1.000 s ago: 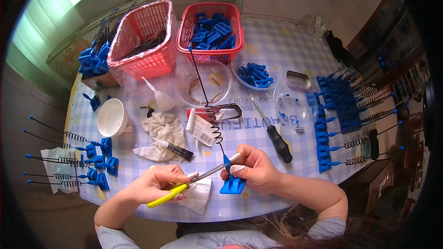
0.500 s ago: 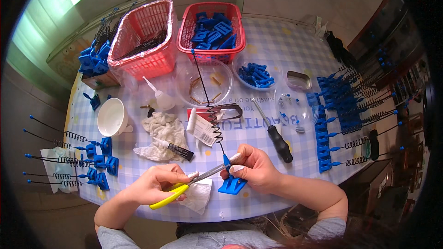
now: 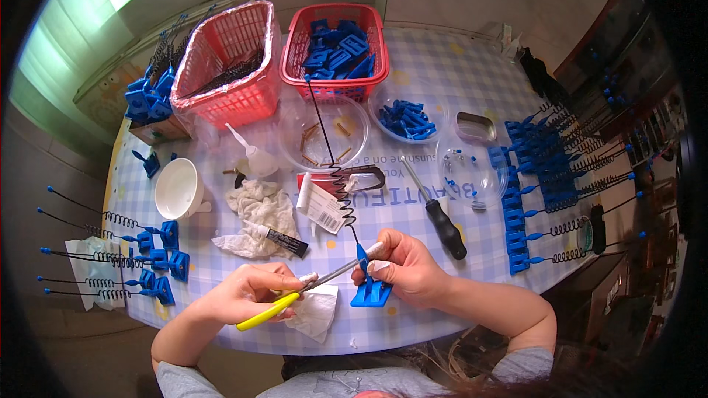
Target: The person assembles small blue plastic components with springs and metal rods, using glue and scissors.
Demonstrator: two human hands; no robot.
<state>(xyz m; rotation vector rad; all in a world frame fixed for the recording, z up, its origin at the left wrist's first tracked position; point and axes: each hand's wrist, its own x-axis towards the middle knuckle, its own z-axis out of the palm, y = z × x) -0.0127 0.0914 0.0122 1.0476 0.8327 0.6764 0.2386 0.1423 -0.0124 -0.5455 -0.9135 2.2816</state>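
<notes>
1. My left hand point(image 3: 254, 295) is closed round the handle of a yellow-handled metal tool point(image 3: 267, 313); whether it is pliers or scissors I can't tell.
2. The tool's long grey end slants up to the right, reaching the blue neck point(image 3: 362, 253) of the piece in my other hand. My fingers partly hide where they meet.
3. My right hand point(image 3: 408, 269) pinches that neck between thumb and fingers, with white wrapping on the tips.
4. The piece itself is in front of me, above the near edge of the counter point(image 3: 420, 324): a blue clip-like base point(image 3: 371, 295) at the bottom, then a black coiled wire point(image 3: 342, 190) running up and slightly left to a blue bead.
5. Just below the tool, a folded white tissue point(image 3: 316, 315) lies on the checked cloth.
6. Beyond my left hand are a crumpled white cloth point(image 3: 258, 206) and a black-and-white tube point(image 3: 286, 243) touching it.
7. Beyond my right hand lies a black-handled screwdriver point(image 3: 445, 228), shaft pointing away from me.
8. Farther off, a clear tub point(image 3: 295, 112) holds brass-coloured pins point(image 3: 343, 127), and a red basket point(image 3: 335, 91) behind it holds blue parts.
9. Similar coil-wire pieces lie at the left point(image 3: 158, 259) and in a long row at the right point(image 3: 516, 228).
</notes>
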